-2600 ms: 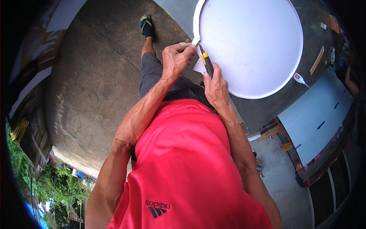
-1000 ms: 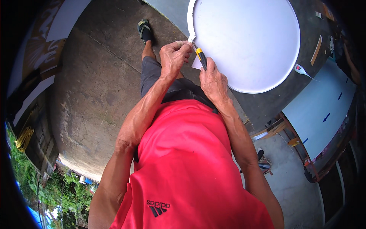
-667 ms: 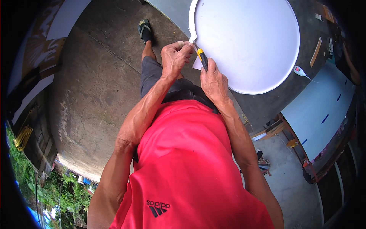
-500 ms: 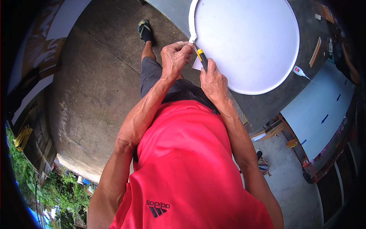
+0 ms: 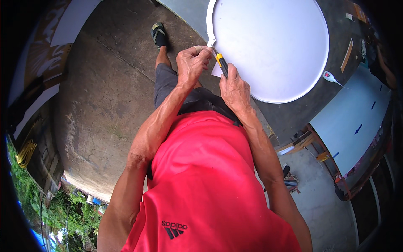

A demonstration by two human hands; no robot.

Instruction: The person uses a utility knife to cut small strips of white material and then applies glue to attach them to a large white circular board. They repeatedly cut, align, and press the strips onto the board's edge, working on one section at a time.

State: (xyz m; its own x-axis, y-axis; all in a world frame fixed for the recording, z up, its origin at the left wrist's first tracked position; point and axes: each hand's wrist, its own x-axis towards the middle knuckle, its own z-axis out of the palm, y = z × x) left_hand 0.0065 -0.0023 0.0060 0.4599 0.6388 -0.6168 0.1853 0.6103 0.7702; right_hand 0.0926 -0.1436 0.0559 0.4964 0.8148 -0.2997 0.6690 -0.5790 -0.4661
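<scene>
A large white round panel (image 5: 270, 48) with a raised rim lies on the dark table. Along its left edge curves a white strip (image 5: 210, 20), and its loose lower end meets the fingertips of my left hand (image 5: 191, 66). Those fingers are pinched together on the strip end, and one carries a pale wrap. In the fist of my right hand (image 5: 235, 89) sits a yellow-and-black utility knife (image 5: 222, 62). Its blade points up and left, close to the strip end; whether it touches is too small to tell. A pale corner of sheet (image 5: 216, 70) shows beneath the panel.
The dark tabletop (image 5: 285, 119) carries a white handheld device (image 5: 329, 77) with a cord and a thin wooden strip (image 5: 346, 55), right of the panel. Beyond lies a light blue sheet (image 5: 352, 117) with dark arrows. Concrete floor (image 5: 109, 92) extends to the left.
</scene>
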